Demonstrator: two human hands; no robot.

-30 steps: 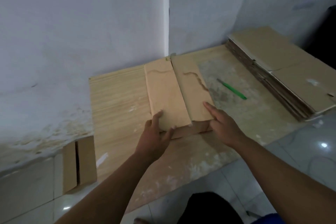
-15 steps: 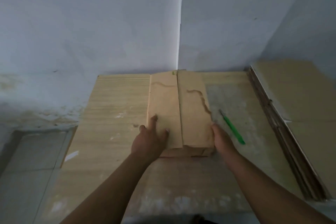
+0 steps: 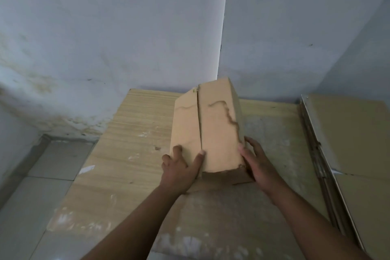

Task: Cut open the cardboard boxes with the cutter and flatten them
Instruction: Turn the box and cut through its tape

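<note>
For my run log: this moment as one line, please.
left hand: grips box | right hand: grips box | box: tilted, far end up | cutter: unseen

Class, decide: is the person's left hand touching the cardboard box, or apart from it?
Touching. The head view shows the left hand on the cardboard box: thumb at the centre slit, fingertips on its top face.

The pale left wall (image 3: 105, 27) and right wall (image 3: 291, 38) are meeting at a far corner. Brownish staining (image 3: 44, 84) is marking the left wall's base. Grey floor tiles (image 3: 42, 186) are adjoining a wood-grain board (image 3: 130, 133).
</note>
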